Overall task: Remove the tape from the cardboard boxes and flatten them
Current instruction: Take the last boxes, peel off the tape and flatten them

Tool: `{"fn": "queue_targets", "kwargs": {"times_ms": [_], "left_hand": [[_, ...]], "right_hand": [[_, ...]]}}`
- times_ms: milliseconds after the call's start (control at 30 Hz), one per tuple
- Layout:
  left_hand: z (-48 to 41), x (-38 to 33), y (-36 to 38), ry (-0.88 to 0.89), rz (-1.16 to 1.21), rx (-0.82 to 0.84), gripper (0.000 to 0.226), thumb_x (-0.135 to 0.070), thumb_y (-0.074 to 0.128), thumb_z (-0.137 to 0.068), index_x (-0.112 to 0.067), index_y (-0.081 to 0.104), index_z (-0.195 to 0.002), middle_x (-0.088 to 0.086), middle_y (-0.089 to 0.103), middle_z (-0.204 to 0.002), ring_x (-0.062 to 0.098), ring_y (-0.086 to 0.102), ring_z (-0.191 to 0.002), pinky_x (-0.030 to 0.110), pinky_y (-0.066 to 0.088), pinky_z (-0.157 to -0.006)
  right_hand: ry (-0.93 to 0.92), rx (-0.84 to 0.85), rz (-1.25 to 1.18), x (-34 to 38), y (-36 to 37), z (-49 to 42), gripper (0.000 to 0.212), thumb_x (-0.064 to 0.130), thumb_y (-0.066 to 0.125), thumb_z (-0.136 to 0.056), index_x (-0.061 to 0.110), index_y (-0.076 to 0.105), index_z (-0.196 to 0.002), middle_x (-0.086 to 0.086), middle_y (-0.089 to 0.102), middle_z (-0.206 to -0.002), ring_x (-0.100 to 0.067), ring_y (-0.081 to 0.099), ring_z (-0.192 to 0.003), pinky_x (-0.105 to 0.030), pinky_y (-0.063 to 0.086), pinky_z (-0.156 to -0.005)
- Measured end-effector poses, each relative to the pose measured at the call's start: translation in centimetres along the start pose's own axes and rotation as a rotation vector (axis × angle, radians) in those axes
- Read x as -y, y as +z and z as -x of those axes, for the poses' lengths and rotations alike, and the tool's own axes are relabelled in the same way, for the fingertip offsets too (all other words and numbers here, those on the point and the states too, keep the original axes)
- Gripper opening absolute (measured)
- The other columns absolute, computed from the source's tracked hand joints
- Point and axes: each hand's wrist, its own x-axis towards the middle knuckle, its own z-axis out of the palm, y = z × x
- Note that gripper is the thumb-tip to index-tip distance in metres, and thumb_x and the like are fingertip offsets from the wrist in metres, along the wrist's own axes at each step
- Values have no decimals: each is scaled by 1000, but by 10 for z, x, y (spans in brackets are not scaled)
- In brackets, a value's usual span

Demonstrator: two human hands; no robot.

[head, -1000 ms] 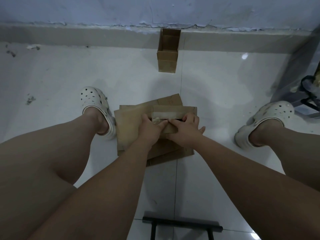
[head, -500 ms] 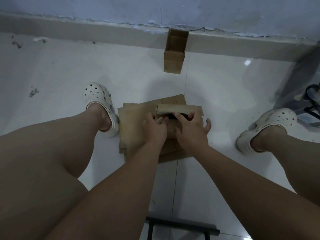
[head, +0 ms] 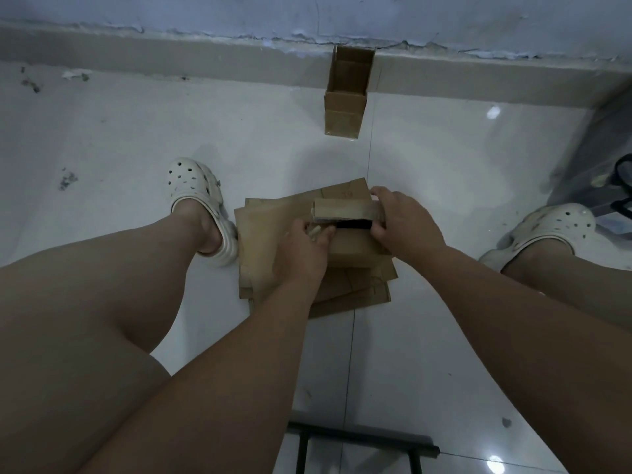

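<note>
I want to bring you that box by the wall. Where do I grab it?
Take the open box by its front rim, coming from our side and from above. Its top is open, so your fingers can go inside and your thumb outside. The wall stands right behind it, so there's probably no room to reach round the back.

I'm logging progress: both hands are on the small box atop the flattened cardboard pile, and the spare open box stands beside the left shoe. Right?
No: in the head view the spare open box stands against the baseboard, well away from the left shoe. The rest holds.
</note>
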Motion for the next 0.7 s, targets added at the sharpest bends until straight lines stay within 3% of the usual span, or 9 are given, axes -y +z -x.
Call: {"fn": "queue_targets", "kwargs": {"times_ms": [100, 167, 400, 567, 700], "left_hand": [[4, -1, 2, -5, -51, -24, 41, -57, 53, -87, -24, 55, -112, -5, 59, -98, 15, 53, -84, 29, 37, -64], [5, -2, 1, -4, -60, -35, 42, -57, 52, -88, -23, 54, -113, -4, 60, -100, 15, 53, -84, 30, 37, -64], [3, -3, 2, 6, -90, -55, 41, -55, 50, -90, -21, 53, -113, -6, 56, -98, 14, 50, -83, 29, 37, -64], [4, -2, 1, 32, -126, -46, 42, -54, 49, -91, -18, 52, -113, 0, 57, -103, 15, 50, -86, 30, 37, -66], [4, -3, 1, 41, -91, -54, 46, -52, 50, -91, -17, 49, -122, 2, 59, -114, 21, 56, -102, 31, 41, -73]], "right_hand": [[5, 97, 57, -1, -1, -6, 53, 10, 51, -93, 10, 40, -144, -12, 50, -139, -27, 49, -123, -34, 40, -100], [-2, 184, 113, 0, -4, -13, 54, 11, 54, -92, 8, 40, -144, -13, 49, -141, -28, 46, -127, -36, 37, -104], [-52, 344, 143, -3, -29, -31, 39, 8, 52, -92, 9, 55, -130, -15, 61, -118, -29, 56, -102, -37, 47, -87], [-67, 369, 144, -6, -36, -36, 36, 6, 52, -90, 7, 61, -124, -15, 61, -117, -30, 57, -101, -40, 50, -89], [-60, 386, 124, -5, -41, -41, 34, 5, 53, -88, 6, 64, -120, -17, 63, -115, -31, 58, -100, -42, 50, -89]]}}
